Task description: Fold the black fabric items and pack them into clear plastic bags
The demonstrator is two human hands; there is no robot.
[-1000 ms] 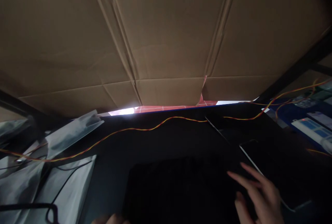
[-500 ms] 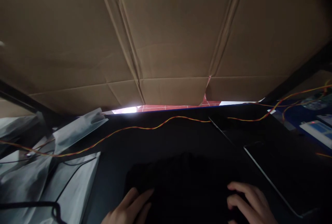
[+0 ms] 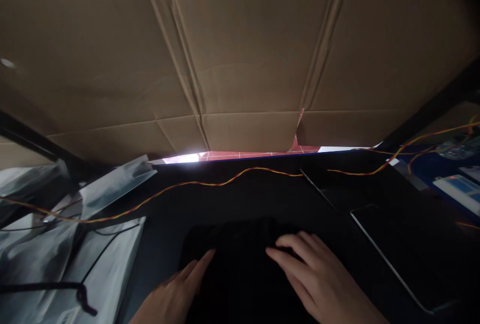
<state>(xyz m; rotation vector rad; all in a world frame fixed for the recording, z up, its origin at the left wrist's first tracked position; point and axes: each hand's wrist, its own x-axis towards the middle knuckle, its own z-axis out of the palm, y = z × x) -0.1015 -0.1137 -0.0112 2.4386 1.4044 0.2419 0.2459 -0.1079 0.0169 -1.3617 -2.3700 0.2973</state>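
A dark, soft-looking black cloth point(image 3: 232, 274) lies on the black table in front of me; its folds and edges barely show in the dim light. On its left side rests my left hand point(image 3: 172, 289), one digit stretched out over the cloth and the others partly hidden. My right hand point(image 3: 318, 274) reaches in over the cloth's upper right part. Its thumb and forefinger tips are close together on the fabric, as in a pinch. What lies beneath the fingertips is too dark to see.
Cardboard point(image 3: 247, 64) hangs behind the table. A red and yellow twisted wire point(image 3: 195, 182) runs across it. Left are translucent bags point(image 3: 108, 264) and a black cable point(image 3: 45, 286). Right lie a dark flat panel with a pale edge point(image 3: 390, 264) and a white box point(image 3: 459, 189).
My right hand has moved left and forward onto the cloth, its fingertips drawing together. My left hand has shifted slightly left and forward. The cloth's upper edge looks slightly changed.
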